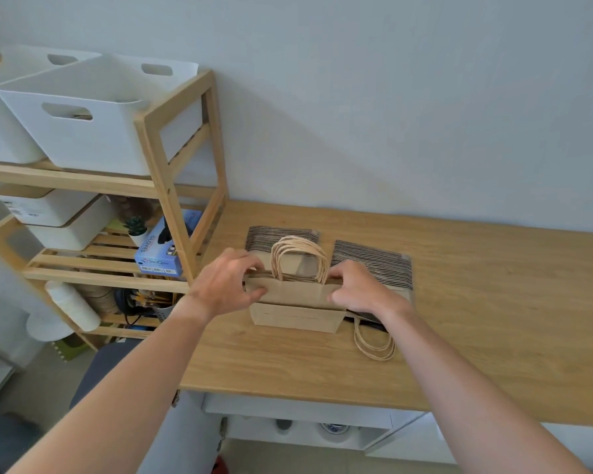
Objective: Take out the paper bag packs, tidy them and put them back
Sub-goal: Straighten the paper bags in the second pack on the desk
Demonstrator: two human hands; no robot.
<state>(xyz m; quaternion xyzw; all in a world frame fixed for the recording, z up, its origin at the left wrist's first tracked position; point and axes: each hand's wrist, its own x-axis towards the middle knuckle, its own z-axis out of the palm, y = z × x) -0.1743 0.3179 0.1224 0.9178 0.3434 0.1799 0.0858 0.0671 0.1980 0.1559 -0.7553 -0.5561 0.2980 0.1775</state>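
Lowest in the frame my two forearms reach up toward the centre. My left hand (225, 285) pinches the left end of the pack of paper bags (297, 302), thumb in front and fingers curled over its top edge; my right hand (358, 289) grips the right end the same way. The pack stands on its folded bottom on the wooden table (459, 336), centre of frame, with its twisted paper handles (298, 258) looping up between my hands. I judge it light and fairly stiff as a bundle, but the sheets look likely to slide against each other and crease, so holding both top corners seems the right place. Just right of it, another handle loop (374, 343) lies flat on the table. Behind, two striped packs (374, 265) lie flat. At the far left stands the wooden shelf (172, 186) with white bins (93, 111).
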